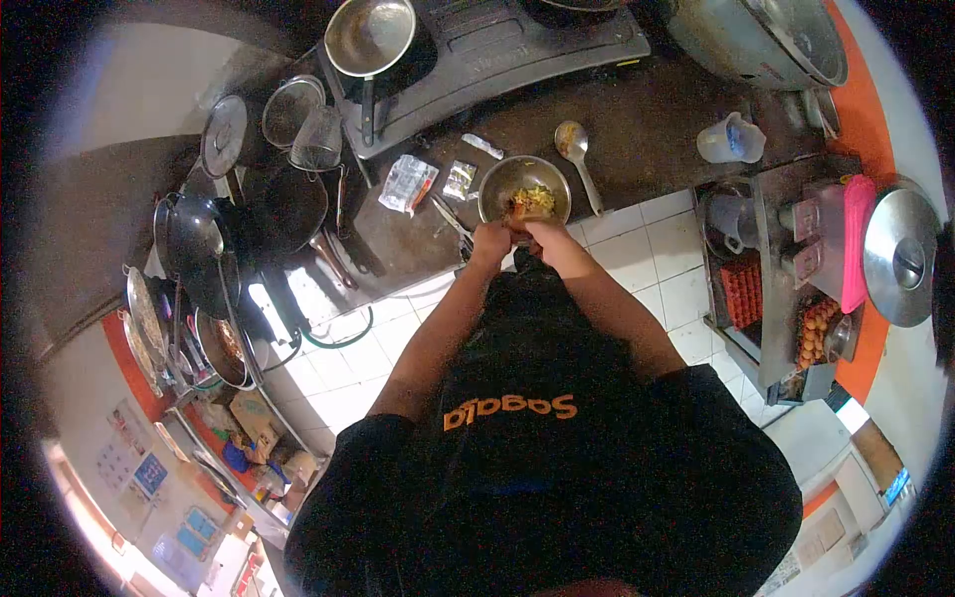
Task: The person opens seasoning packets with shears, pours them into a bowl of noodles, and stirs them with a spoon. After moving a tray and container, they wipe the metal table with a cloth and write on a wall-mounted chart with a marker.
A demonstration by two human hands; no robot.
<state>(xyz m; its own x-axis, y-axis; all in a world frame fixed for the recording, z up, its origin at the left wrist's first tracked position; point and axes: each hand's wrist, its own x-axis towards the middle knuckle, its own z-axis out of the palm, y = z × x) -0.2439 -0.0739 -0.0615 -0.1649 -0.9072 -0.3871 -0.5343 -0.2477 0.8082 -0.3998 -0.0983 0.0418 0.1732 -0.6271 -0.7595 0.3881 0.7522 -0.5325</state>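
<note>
A metal bowl (pixel 486 185) sits at the counter's near edge with chopped yellow and green food (pixel 537 198) in it and some red beside that. My left hand (pixel 491 242) is closed at the bowl's near rim. Close beside it, my right hand (pixel 545 233) is closed too, its fingers reaching over the rim. Whatever is between the fingers is hidden or too small to name. Left of the bowl lie a knife (pixel 450 216), a torn white-and-silver packet (pixel 408 185) and a small yellowish sachet (pixel 460 181). A large spoon (pixel 580 159) rests to the right.
A stove (pixel 487 62) with a saucepan (pixel 370 38) stands behind. A plastic jug (pixel 731 141) and a large pot (pixel 751 45) are at the right. Eggs (pixel 816 330) sit on the right shelf. Pans and a wok (pixel 209 244) crowd the left side.
</note>
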